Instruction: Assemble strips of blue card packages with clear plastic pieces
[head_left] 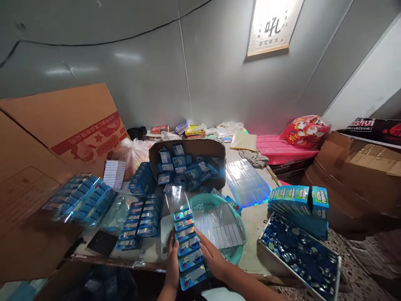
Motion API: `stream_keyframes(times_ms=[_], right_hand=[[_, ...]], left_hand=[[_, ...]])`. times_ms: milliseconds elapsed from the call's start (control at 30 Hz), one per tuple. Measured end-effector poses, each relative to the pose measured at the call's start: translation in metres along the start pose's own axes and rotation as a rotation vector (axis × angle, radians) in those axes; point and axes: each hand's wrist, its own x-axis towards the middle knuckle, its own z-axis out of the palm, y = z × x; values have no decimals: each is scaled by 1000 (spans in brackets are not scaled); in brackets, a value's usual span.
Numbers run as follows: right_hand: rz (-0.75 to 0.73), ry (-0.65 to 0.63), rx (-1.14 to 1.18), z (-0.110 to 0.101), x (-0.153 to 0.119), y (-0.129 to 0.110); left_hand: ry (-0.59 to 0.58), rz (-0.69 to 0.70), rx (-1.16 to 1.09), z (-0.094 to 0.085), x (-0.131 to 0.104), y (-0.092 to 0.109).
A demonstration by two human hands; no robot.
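Both my hands grip a clear plastic sleeve holding a column of several small blue boxes [188, 246], near the table's front edge. My left hand [172, 261] clasps its left side and my right hand [212, 256] its right side. Just behind it sits a teal basin [238, 251] with white strips inside. Farther back, an open cardboard box [191, 147] lies tipped toward me, full of loose blue boxes.
Bagged rows of blue boxes [142, 219] and a wrapped bundle [78, 200] lie left. Green-topped cartons [299, 200] and a tray of blue tins [300, 253] sit right. A holographic sheet [246, 184] lies mid-table. Large cardboard boxes [37, 167] flank both sides.
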Motion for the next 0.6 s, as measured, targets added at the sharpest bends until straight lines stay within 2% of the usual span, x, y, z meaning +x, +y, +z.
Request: stream_keyframes(times_ms=[100, 167, 267, 400, 600], right_hand=[[9, 45, -22, -2, 3, 11], [11, 72, -17, -5, 9, 15], [-5, 83, -32, -7, 19, 19], [-47, 96, -80, -5, 25, 19], [-67, 60, -76, -2, 24, 18]], left_hand=[[-91, 52, 67, -25, -1, -10], [-135, 141, 185, -41, -1, -15], [-126, 218, 360, -57, 5, -23], [-70, 252, 406, -57, 15, -28], [-18, 238, 488, -42, 10, -17]])
